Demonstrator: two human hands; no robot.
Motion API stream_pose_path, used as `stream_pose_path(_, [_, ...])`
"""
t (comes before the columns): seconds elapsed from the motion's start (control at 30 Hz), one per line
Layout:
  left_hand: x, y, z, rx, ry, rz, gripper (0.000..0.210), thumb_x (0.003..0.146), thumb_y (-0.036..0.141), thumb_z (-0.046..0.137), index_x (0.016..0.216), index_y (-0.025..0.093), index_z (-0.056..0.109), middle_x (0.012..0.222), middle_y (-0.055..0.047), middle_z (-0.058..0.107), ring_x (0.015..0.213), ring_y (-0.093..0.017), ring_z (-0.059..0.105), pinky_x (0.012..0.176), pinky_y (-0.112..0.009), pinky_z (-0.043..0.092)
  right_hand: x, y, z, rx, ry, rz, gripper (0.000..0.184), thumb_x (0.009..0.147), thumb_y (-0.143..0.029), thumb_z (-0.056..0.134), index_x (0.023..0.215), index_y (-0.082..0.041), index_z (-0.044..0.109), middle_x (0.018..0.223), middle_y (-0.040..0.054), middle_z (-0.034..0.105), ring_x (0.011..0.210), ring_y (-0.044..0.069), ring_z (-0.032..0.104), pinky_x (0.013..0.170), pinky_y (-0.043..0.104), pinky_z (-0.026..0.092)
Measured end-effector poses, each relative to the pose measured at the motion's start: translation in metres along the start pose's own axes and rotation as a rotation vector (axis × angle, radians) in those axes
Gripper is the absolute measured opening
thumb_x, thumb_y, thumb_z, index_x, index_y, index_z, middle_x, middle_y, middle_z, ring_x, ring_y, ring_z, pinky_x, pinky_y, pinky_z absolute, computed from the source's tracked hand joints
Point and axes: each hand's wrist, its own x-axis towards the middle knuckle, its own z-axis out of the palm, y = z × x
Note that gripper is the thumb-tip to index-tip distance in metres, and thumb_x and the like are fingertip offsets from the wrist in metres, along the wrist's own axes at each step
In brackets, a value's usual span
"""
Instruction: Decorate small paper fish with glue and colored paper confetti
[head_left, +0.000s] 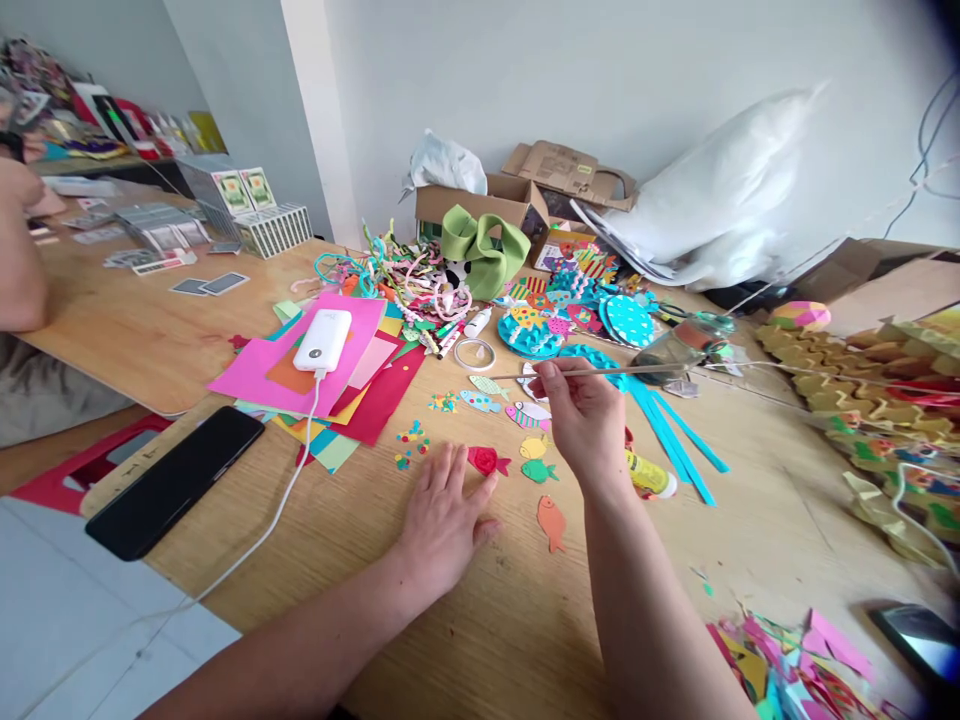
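My left hand (444, 520) lies flat on the table with its fingers stretched out, the index fingertip at the edge of a red paper fish (484, 460). Above the table, my right hand (589, 415) pinches a thin stick (622, 372), held nearly level and pointing left. Around the hands lie more paper fish: a yellow one (533, 447), a green one (538, 470), an orange one (551, 523), a blue one (480, 401) and a striped one (527, 415). Small coloured paper dots (412, 446) sit left of the red fish. Beside my right wrist is a yellow glue stick (649, 476).
Coloured paper sheets (390, 400) carry a white power bank (322, 340) with a cable. A black phone (176, 482) lies at the left edge. Ribbons, a tape roll (475, 354), a jar (679, 348) and cardboard boxes stand behind. Paper scraps (787, 665) lie front right. Another person's arm (21, 245) is far left.
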Motion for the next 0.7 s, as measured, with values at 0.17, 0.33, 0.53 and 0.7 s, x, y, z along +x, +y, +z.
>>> stream_pose_path(0.17, [0.000, -0.001, 0.002, 0.014, 0.020, 0.005, 0.051, 0.092, 0.057, 0.049, 0.138, 0.035, 0.052, 0.149, -0.012, 0.043, 0.142, -0.037, 0.030, 0.112, -0.055, 0.029, -0.004, -0.002, 0.007, -0.008, -0.086, 0.022, 0.029, 0.092, -0.046, 0.054, 0.087, -0.019, 0.065, 0.077, 0.0052, 0.069, 0.074, 0.019, 0.067, 0.068, 0.032, 0.053])
stream_pose_path(0.33, [0.001, -0.002, 0.002, 0.026, 0.015, 0.004, 0.052, 0.092, 0.059, 0.048, 0.137, 0.035, 0.054, 0.148, -0.012, 0.045, 0.141, -0.038, 0.030, 0.111, -0.056, 0.030, -0.006, -0.005, 0.009, -0.028, -0.128, 0.029, 0.025, 0.092, -0.041, 0.054, 0.095, -0.018, 0.064, 0.084, 0.0071, 0.070, 0.081, 0.021, 0.068, 0.068, 0.031, 0.052])
stream_pose_path(0.53, [0.000, -0.003, -0.001, 0.021, 0.013, 0.014, 0.051, 0.093, 0.058, 0.047, 0.137, 0.034, 0.054, 0.148, -0.012, 0.045, 0.141, -0.038, 0.030, 0.111, -0.056, 0.029, -0.001, -0.002, -0.001, 0.001, -0.091, 0.013, 0.023, 0.091, -0.039, 0.055, 0.095, -0.018, 0.063, 0.082, 0.0058, 0.069, 0.078, 0.019, 0.068, 0.068, 0.032, 0.052])
stream_pose_path(0.7, [0.000, -0.004, -0.002, 0.018, 0.018, 0.016, 0.050, 0.093, 0.057, 0.046, 0.137, 0.034, 0.054, 0.148, -0.013, 0.045, 0.141, -0.038, 0.030, 0.112, -0.056, 0.029, 0.001, -0.003, -0.009, -0.015, -0.058, 0.001, 0.023, 0.090, -0.040, 0.057, 0.093, -0.018, 0.064, 0.079, 0.0049, 0.069, 0.076, 0.018, 0.067, 0.064, 0.030, 0.052])
